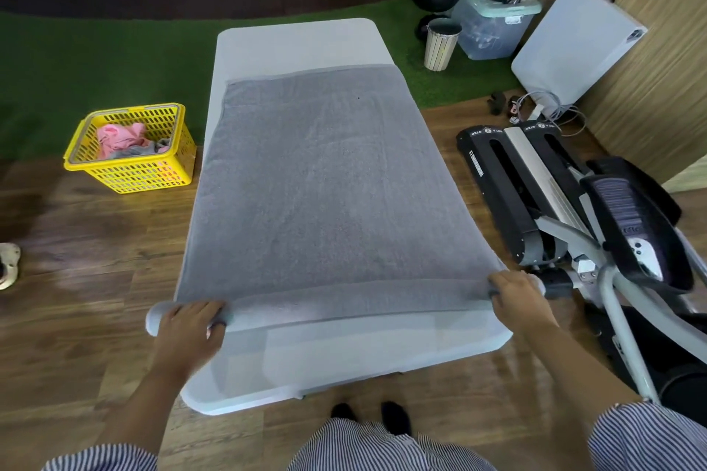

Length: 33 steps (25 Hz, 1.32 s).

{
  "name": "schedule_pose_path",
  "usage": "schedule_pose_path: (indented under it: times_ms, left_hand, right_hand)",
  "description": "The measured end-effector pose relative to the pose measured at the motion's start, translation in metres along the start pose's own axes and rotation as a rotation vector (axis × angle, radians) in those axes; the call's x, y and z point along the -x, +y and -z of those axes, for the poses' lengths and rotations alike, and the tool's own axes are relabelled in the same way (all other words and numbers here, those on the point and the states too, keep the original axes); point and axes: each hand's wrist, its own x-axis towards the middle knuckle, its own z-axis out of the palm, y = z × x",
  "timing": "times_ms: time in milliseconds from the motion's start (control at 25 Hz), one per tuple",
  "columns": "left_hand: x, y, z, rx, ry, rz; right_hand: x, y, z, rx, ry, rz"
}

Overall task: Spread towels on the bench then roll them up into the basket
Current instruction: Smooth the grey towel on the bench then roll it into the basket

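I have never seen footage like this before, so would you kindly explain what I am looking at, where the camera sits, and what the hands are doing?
There is no machine here: a person wears a wide-angle camera on the head, so this single picture looks forward and down at their own arms, striped sleeves and feet.

In front stands a pale padded bench. A grey towel lies spread flat over most of it. Its near edge has been turned into a thin roll running across the bench. The left hand has its grip on the roll's left end, and the right hand on its right end, fingers curled over the cloth.

On the wooden floor to the left sits a yellow basket with pink and grey cloth already inside. To the right is an exercise machine; a small bin stands further back.
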Motion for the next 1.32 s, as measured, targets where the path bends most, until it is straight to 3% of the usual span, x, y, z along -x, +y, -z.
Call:
schedule_pose_path:
  times_ms: [80, 240, 360, 640, 760, 1000, 1160, 1320]
  left_hand:
    - [0.003, 0.004, -0.004, 0.028, 0.061, -0.054]
    - [0.014, 0.001, -0.01, 0.1, 0.118, 0.115]
    - [0.017, -0.006, -0.017, 0.029, 0.117, 0.054]
    - [0.015, -0.013, 0.0, -0.087, -0.02, 0.117]
    - [0.015, -0.022, 0.001, -0.129, -0.006, 0.122]
    - [0.017, -0.005, -0.002, -0.077, 0.099, 0.148]
    - [0.013, -0.003, -0.011, -0.056, 0.051, 0.106]
    - [0.007, 0.001, -0.009, -0.059, -0.006, 0.129]
  right_hand:
    - [0.001, 0.007, 0.0, -0.037, 0.022, -0.058]
    - [0.006, -0.001, -0.01, -0.197, 0.015, -0.096]
    - [0.009, -0.001, -0.014, -0.31, -0.014, -0.055]
    - [0.003, -0.007, -0.005, -0.153, -0.06, 0.095]
    - [-0.001, -0.012, -0.008, -0.106, -0.087, 0.156]
    - [0.001, -0.001, -0.017, -0.148, 0.165, 0.141]
    - [0.002, -0.002, -0.015, -0.207, 0.017, 0.097]
    - [-0.002, -0.006, -0.007, -0.087, -0.02, 0.062]
